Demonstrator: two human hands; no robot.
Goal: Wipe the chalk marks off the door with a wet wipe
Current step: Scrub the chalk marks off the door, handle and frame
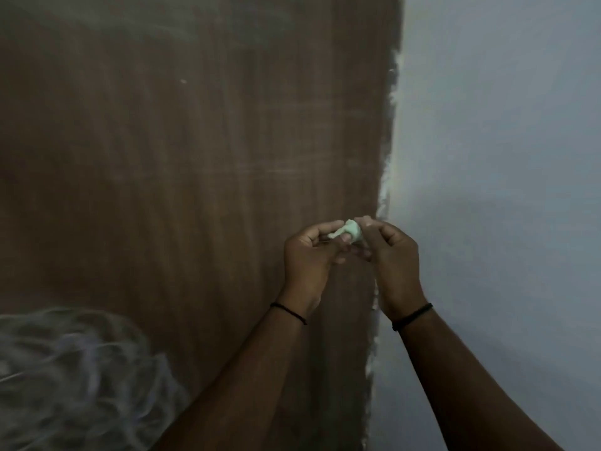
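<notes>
— Two hands are up in front of you; what's in them?
— Your left hand [309, 252] and right hand [392, 255] both pinch a small wadded pale-green wipe [350, 232] between curled fingertips, a thin black band on each wrist.
— And beyond that?
— The wipe sits just off the brown door [201, 177], near its right edge. Swirled chalk marks [74, 375] cover the door's lower left, fainter smears higher up. A grey wall [500, 141] lies to the right.

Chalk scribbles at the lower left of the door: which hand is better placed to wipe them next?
Left, probably. The left hand is nearer the chalk scribbles; the right hand sits by the wall. Both pinch the wadded wet wipe.
</notes>
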